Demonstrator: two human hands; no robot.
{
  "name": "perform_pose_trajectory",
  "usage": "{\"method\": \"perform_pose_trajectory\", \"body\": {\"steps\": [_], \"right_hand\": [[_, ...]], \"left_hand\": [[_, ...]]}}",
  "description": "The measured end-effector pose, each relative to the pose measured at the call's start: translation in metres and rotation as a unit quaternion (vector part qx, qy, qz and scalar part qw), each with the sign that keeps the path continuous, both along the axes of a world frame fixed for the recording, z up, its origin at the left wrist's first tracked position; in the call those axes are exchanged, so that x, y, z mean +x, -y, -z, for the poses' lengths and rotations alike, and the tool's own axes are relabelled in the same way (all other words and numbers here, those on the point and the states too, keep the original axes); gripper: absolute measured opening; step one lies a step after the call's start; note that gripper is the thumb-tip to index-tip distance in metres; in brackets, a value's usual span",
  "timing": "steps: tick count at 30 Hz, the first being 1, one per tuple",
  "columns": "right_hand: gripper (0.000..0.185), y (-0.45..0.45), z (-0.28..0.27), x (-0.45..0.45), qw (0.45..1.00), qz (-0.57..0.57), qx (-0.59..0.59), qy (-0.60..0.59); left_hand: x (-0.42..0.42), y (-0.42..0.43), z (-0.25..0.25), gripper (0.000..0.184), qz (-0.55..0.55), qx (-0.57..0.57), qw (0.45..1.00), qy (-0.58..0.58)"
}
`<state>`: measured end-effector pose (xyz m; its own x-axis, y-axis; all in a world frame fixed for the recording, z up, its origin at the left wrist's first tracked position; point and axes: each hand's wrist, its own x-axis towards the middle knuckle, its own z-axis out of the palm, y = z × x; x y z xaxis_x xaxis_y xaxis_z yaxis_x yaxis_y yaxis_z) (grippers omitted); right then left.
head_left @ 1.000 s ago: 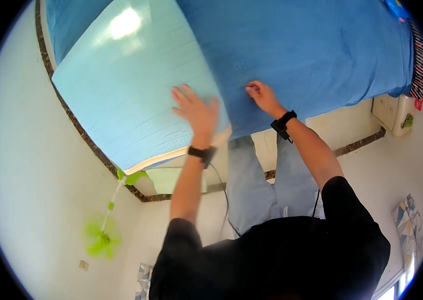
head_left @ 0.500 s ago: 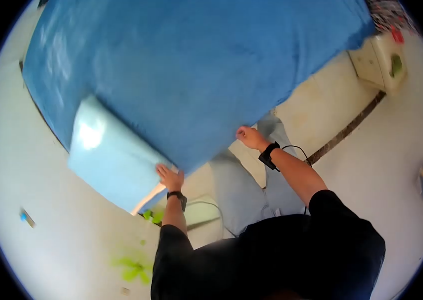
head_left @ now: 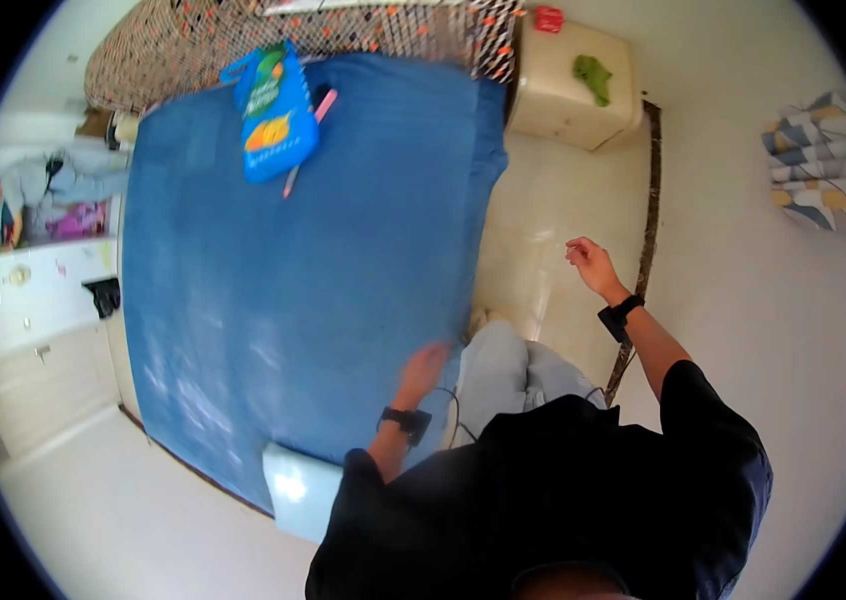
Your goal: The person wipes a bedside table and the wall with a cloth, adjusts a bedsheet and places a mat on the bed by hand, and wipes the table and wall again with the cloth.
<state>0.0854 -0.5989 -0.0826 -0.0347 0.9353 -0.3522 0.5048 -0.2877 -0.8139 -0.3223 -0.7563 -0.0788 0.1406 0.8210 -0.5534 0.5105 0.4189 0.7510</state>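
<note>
Blue bag point(head_left: 281, 118), lettering point(head_left: 264, 98) unreadable, lies on the bed point(head_left: 343, 250), the right hand point(head_left: 591, 264) half-curled, the left hand point(head_left: 425, 370) too blurred to tell.

A big blue bag point(head_left: 278, 115) with a yellow picture lies near a spotty cloth point(head_left: 193, 50). A pink thing point(head_left: 326, 105) pokes out beside it. A cream cupboard point(head_left: 568, 100) has 2 things on top: a red box point(head_left: 548, 19) and a green cloth point(head_left: 593, 78). Far left, 1 person point(head_left: 18, 195) is near something purple point(head_left: 78, 220), above a pale door point(head_left: 48, 390).
</note>
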Motion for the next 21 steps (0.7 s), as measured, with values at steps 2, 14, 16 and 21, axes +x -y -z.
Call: {"method": "perform_pose_trajectory", "body": {"steps": [2,14,16,21], "right_hand": [[0.025,-0.004,-0.040,-0.008,0.999,0.033,-0.006,-0.035],[0.020,-0.120,-0.014,0.093,0.993,0.075,-0.056,-0.071],[0.021,-0.154,-0.032,0.108,0.992,0.099,-0.041,-0.069],[0.024,-0.224,-0.005,0.178,0.982,0.177,-0.028,-0.052]], "left_hand": [[0.001,-0.053,-0.059,0.031,0.064,-0.009,0.998,0.027],[0.213,-0.378,-0.052,0.026,0.341,0.126,0.926,0.101],[0.248,-0.425,-0.050,0.026,0.347,0.130,0.923,0.107],[0.336,-0.533,-0.028,0.031,0.376,0.147,0.912,0.073]]}}
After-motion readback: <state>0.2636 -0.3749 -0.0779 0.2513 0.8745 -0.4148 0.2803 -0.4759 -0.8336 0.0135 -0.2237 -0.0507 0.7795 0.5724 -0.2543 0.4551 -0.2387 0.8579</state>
